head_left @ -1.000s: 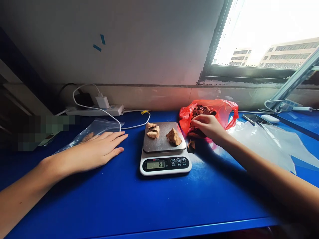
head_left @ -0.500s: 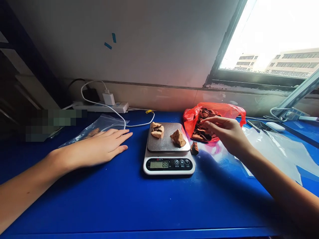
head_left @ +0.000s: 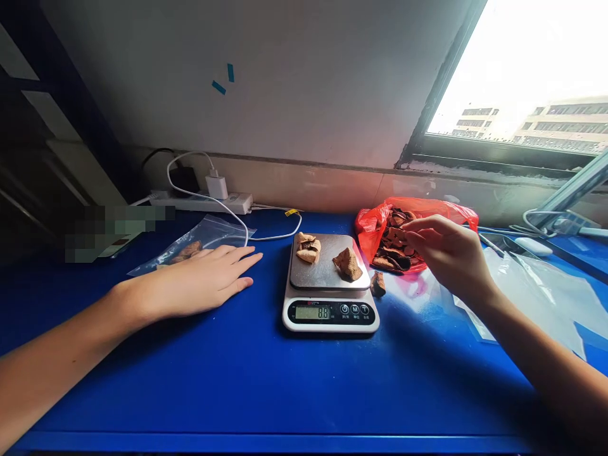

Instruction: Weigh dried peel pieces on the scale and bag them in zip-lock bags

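Note:
My left hand lies flat on the blue table with its fingers stretched out, left of a white kitchen scale. Two brown dried pieces rest on the scale's metal plate: a curled, pale piece and a chunky piece. The display reads 8.8. Over a red plastic bag full of dark dried slices, my right hand is closed in a pinch. Whatever its fingertips hold, if anything, cannot be made out. Another brown chunk sits on the table beside the scale.
Behind my left hand lies a clear zip bag with brown pieces inside. A power strip with a charger and white cable runs along the wall. Clear plastic bags, a phone and a white case lie at the right.
The whole view has shifted, so things appear farther right. My right hand has moved slightly right over the red bag, still pinched. My left hand stays flat.

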Demonstrator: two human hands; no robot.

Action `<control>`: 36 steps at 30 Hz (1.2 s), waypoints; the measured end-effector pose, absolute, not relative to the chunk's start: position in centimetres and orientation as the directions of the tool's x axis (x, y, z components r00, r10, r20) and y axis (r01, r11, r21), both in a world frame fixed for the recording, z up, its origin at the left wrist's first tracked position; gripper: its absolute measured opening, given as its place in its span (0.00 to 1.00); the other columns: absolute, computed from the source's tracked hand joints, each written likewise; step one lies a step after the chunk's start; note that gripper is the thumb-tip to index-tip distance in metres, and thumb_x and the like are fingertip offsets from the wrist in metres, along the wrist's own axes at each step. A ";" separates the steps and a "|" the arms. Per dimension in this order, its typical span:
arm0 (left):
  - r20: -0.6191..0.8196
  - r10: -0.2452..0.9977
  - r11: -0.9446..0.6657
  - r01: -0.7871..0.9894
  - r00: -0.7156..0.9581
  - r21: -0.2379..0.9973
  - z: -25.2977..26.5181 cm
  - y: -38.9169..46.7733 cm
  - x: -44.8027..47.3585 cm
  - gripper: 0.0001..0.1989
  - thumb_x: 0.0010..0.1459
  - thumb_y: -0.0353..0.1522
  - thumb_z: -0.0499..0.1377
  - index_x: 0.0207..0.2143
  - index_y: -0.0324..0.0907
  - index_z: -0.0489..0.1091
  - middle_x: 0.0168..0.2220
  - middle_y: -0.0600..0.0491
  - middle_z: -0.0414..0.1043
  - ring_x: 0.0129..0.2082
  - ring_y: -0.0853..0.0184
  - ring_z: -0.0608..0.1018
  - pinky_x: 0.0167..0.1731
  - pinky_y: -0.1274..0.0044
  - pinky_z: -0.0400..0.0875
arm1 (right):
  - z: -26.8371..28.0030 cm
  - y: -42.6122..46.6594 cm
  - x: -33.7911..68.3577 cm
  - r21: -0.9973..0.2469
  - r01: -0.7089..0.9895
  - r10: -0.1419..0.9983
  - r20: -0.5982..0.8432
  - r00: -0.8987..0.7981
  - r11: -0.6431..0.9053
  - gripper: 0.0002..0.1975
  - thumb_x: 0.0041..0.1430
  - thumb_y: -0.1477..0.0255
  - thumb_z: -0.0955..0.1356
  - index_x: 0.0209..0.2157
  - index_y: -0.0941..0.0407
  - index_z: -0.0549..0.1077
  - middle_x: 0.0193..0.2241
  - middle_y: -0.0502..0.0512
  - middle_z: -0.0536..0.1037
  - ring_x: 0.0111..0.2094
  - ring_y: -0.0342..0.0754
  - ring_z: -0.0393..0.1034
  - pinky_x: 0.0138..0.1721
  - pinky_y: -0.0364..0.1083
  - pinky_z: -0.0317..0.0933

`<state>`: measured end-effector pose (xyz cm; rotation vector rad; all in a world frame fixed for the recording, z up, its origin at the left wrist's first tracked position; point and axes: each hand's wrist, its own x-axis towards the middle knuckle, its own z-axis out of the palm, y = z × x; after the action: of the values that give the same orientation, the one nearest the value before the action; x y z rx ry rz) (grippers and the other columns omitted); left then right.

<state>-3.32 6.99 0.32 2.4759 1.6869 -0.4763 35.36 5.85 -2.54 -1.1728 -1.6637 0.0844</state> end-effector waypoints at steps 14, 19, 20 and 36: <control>-0.286 0.897 -0.365 0.930 0.337 -0.049 -0.7 8.1 -4.2 0.35 0.66 0.49 0.44 0.73 0.52 0.46 0.74 0.54 0.47 0.73 0.48 0.51 0.68 0.47 0.42 | -5.7 10.4 34.3 -0.157 0.958 0.883 0.444 -0.149 0.241 0.10 0.53 0.75 0.67 0.19 0.55 0.73 0.23 0.55 0.75 0.27 0.48 0.66 0.29 0.46 0.55; -0.281 0.904 -0.343 0.939 0.322 -0.028 -0.4 7.8 -3.8 0.34 0.66 0.47 0.47 0.72 0.53 0.49 0.74 0.55 0.48 0.73 0.48 0.50 0.69 0.49 0.43 | -5.1 10.3 34.2 -0.276 0.935 0.882 0.465 -0.074 0.224 0.09 0.53 0.76 0.66 0.21 0.55 0.72 0.21 0.52 0.75 0.22 0.44 0.65 0.25 0.45 0.53; -0.283 0.904 -0.342 0.939 0.320 -0.031 -0.4 7.7 -3.8 0.34 0.66 0.47 0.47 0.72 0.53 0.48 0.74 0.55 0.48 0.73 0.48 0.50 0.69 0.49 0.43 | -4.6 10.1 34.2 -0.295 0.926 0.870 0.489 -0.064 0.234 0.09 0.54 0.76 0.65 0.22 0.55 0.73 0.23 0.52 0.77 0.24 0.45 0.68 0.26 0.45 0.56; -0.334 0.887 -0.365 0.927 0.318 -0.087 -0.1 7.4 -3.3 0.35 0.68 0.47 0.43 0.74 0.49 0.43 0.75 0.56 0.42 0.74 0.53 0.49 0.70 0.54 0.42 | -3.3 2.4 27.2 0.170 0.632 0.342 0.720 -0.603 0.756 0.10 0.63 0.80 0.69 0.44 0.56 0.77 0.39 0.55 0.83 0.50 0.54 0.73 0.51 0.55 0.69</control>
<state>-3.31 7.39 -0.14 2.4509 1.6958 -0.4983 27.16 2.43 -3.28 -0.7254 -2.2592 -0.5418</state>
